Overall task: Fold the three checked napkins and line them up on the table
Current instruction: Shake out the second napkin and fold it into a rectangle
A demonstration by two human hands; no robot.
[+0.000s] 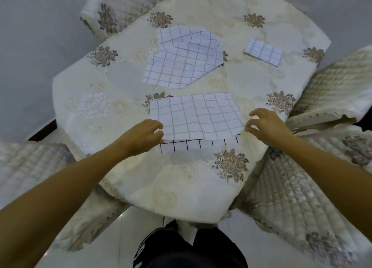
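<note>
- Cream floral tablecloth [124, 82] covers the table, with quilted chairs [302, 197] around it.
- Nearest napkin [193, 116], white with a thin dark check, lies half-folded near the front edge; its upper layer falls short, leaving a strip of the lower layer showing.
- Left hand [141, 136] pinches its left edge.
- Right hand [265, 124] hovers at its right edge, fingers curled and apart, gripping nothing.
- Second napkin [181, 62] lies loosely rumpled mid-table.
- Third napkin [263, 52], a small folded rectangle, sits far right.
</note>
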